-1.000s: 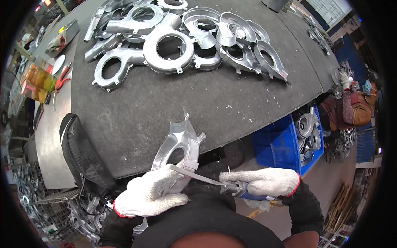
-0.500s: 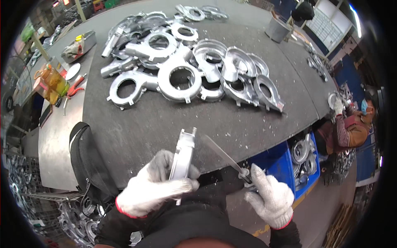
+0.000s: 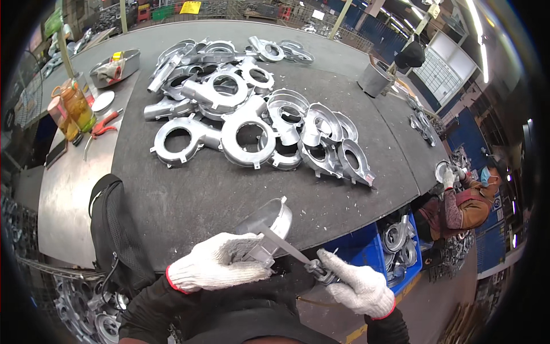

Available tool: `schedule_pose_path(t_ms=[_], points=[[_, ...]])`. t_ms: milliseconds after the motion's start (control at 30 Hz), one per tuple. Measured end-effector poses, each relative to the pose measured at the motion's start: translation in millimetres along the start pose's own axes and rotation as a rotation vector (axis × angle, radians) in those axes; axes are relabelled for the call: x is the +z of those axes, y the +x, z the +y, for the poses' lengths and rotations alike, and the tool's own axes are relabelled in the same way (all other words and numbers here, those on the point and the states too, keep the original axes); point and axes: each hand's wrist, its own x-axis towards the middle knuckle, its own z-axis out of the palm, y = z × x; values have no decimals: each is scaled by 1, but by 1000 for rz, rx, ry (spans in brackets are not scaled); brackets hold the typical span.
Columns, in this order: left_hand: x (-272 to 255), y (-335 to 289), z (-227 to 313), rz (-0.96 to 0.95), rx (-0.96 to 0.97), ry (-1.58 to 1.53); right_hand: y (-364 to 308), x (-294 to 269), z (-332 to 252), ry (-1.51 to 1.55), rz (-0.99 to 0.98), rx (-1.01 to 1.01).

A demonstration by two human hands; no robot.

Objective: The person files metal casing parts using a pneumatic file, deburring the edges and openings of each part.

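My left hand (image 3: 220, 266), in a white knit glove with a red cuff, grips a silvery cast-metal blower housing (image 3: 282, 221) over the near edge of the table. The housing is tilted, its curved rim upward and its squared end by my fingers. In my gloved right hand (image 3: 361, 286) is a flat file (image 3: 291, 249), its handle end partly hidden by the fingers. The blade points up and left and lies across the housing, seemingly touching it near the squared end. Beyond my hands, a heap of similar housings (image 3: 229, 140) rests on the dark tabletop.
A black mesh-backed seat (image 3: 123, 223) stands at the left edge. Red-handled pliers (image 3: 103, 127), a bottle (image 3: 78, 108) and a grey tub (image 3: 129, 66) sit on the left. A blue crate (image 3: 373, 246) holds housings at right, near a co-worker (image 3: 472, 206). A bucket (image 3: 375, 79) stands far right.
The housing has turned in my left hand, showing its curved inner side. My right hand has moved left, bringing the file across the housing. The whole view has tilted upward.
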Motion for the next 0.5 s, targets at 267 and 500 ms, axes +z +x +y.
schedule_pose_path(t_ms=[267,500], points=[[-3,-2,20,-83,-94,349,4,-7,-10,-350,-82,2],[-3,1,26,-83,-93,555,1,-4,-14,-538,-80,-25]])
